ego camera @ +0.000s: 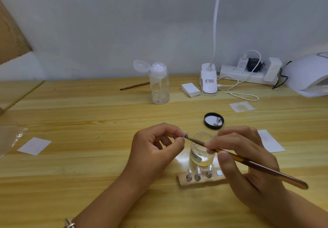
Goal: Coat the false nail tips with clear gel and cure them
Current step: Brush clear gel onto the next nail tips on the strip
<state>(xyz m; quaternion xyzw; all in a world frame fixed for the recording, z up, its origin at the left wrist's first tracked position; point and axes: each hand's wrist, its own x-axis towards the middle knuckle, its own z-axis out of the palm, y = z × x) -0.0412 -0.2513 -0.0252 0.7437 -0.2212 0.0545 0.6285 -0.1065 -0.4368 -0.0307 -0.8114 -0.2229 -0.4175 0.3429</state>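
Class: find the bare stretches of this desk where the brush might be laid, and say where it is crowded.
Bare wood lies between the paper square and the left hand, and in front of the pump bottle. Crowded: around the gel jar, lid and nail stand by the right hand, and back right with the power strip and curing lamp.

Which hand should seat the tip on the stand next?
The left hand, probably: it pinches the tip, and the stand with its free disc lies just below it. The right hand is occupied gripping the brush.
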